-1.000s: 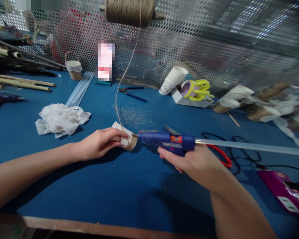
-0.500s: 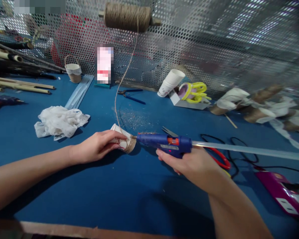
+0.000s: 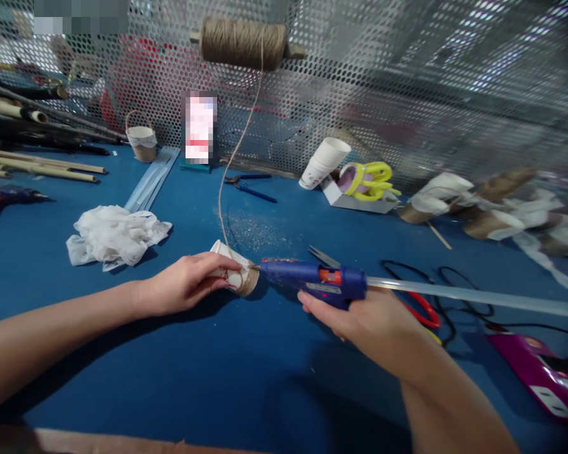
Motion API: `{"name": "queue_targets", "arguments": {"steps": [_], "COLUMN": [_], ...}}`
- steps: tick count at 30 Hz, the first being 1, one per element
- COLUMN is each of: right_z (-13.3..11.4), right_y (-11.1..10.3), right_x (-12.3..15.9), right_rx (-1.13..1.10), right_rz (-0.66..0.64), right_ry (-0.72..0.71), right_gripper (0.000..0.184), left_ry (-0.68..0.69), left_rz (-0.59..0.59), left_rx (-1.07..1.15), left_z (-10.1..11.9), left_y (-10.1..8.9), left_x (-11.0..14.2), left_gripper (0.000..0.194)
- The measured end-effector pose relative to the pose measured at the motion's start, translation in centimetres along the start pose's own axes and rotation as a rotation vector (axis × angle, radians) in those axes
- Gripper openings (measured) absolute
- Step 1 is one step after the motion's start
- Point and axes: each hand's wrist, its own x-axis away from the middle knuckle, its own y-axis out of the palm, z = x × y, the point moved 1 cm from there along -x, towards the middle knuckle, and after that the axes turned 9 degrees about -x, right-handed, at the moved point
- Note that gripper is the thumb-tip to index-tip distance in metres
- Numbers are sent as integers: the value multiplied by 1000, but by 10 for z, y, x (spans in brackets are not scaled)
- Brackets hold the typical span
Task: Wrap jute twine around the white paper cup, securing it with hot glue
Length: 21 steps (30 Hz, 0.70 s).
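Head view: the paper cup [image 3: 239,277] is tipped over at the fingertips of the left hand [image 3: 180,290], its open rim towards the mesh and its twine-wrapped end towards the glue gun [image 3: 312,277]. The left hand is closed narrowly on the cup, thumb on the near side and fingers over the top. The right hand [image 3: 360,315] is wrapped around the glue gun's handle, with the nozzle right at the twine wrapping; whether they touch is hard to tell. A clear glue stick [image 3: 478,296] runs out of the gun's back.

Fingers cover the middle of the cup, and the right hand hides most of the handle. The scissors [image 3: 324,255] are partly hidden behind the gun and arm, the purple power strip [image 3: 534,372] is dark towards the edge, and the phone-like screen [image 3: 199,129] is pixelated.

The blue tabletop [image 3: 208,378] also bears crumpled white material [image 3: 116,236], pliers [image 3: 253,187] and stacked cups [image 3: 324,162]. Perforated metal mesh [image 3: 360,113] stands behind, with a twine spool [image 3: 243,43] before it, its strand [image 3: 236,148] running down to the cup
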Motion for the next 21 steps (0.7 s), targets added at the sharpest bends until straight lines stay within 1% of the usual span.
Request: {"name": "queue_targets", "arguments": {"steps": [2, 3, 4, 7, 8, 9, 10, 11, 13, 15, 17, 21], "right_z": [2, 3, 4, 5, 5, 5, 5, 6, 5, 4, 1, 1], "right_y": [2, 3, 2, 0, -1, -2, -2, -2, -2, -1, 1, 4], "right_x": [1, 2, 4, 10, 11, 12, 11, 10, 6, 2, -1, -5], "right_rx": [-78, -87, -72, 84, 121, 133, 116, 65, -66, -163, -221, -331], "right_rz": [-66, -118, -147, -159, -157, -163, -182, -210, -240, -221, -197, -220], "right_ry": [70, 58, 11, -268, -331, -350, -320, -243, -29, 154, 265, 446], "right_gripper": [38, 35, 34, 40, 43, 44, 43, 38, 27, 21, 22, 26], "left_ry": [3, 4, 4, 9, 11, 14, 15, 14, 13, 16, 21, 29], "left_rz": [-1, 0, 4, 24, 29, 34, 33, 30, 22, 16, 15, 19], "left_rx": [3, 3, 5, 13, 16, 18, 15, 9, -5, -10, -7, -20], "left_z": [-1, -1, -2, -3, -3, -3, -3, -3, -2, -1, -1, -2], "left_y": [0, 0, 1, 2, 2, 2, 2, 1, 1, 0, 0, 2], "left_x": [0, 1, 1, 1, 1, 1, 1, 1, 0, 0, 0, 2], "left_gripper": [22, 22, 22, 21, 21, 21, 21, 21, 21, 21, 21, 22]}}
